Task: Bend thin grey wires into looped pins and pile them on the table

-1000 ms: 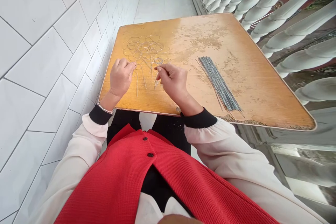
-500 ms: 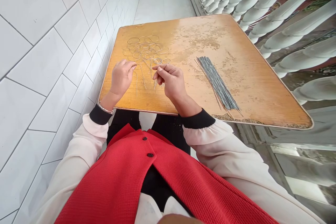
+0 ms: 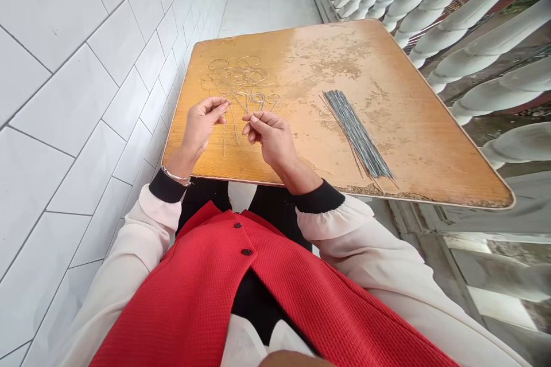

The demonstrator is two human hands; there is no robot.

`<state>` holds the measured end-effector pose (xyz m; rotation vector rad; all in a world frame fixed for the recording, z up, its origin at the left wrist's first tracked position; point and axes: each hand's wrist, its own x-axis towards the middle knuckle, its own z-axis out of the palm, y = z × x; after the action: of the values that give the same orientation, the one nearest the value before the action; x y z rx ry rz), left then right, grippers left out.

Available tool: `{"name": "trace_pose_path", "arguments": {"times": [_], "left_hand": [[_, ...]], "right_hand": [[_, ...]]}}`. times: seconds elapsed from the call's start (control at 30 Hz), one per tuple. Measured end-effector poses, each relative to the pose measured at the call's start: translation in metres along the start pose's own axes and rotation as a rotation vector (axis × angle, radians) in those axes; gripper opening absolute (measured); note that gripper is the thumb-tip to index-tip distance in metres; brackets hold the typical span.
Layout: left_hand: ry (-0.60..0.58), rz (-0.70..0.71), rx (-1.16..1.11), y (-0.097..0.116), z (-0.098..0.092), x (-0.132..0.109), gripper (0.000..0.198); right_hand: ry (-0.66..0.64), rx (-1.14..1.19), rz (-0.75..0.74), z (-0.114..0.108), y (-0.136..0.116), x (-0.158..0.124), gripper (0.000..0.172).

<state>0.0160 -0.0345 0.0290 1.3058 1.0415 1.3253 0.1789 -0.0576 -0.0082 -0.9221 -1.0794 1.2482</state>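
Both arms of the person reach forward and a little inward, and the two hands stay near each other but do not touch. The left hand (image 3: 201, 129) is turned with the palm to the inside, and its fingers (image 3: 217, 105) are bent softly over the top. The right hand (image 3: 267, 139) is held with the back upward, and its thumb and first fingertips (image 3: 251, 118) come close together in a small pinch. The left wrist (image 3: 177, 165) carries a thin metal bracelet (image 3: 175, 176). Whether either hand holds something very thin, I cannot tell.
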Motion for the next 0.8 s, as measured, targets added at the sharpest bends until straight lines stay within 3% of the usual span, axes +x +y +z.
{"name": "trace_pose_path", "arguments": {"times": [0.33,0.63,0.8], "left_hand": [[0.053,-0.042,-0.148,-0.009,0.008,-0.005,0.010],[0.038,-0.047,-0.061,-0.017,0.006,-0.005,0.008],[0.003,-0.071,-0.134,-0.015,0.003,-0.023,0.008]], "right_hand": [[-0.072,0.028,0.060,0.005,0.009,-0.008,0.018],[-0.050,-0.024,0.058,-0.001,0.013,-0.007,0.030],[-0.053,-0.025,0.048,-0.002,0.008,-0.020,0.032]]}}
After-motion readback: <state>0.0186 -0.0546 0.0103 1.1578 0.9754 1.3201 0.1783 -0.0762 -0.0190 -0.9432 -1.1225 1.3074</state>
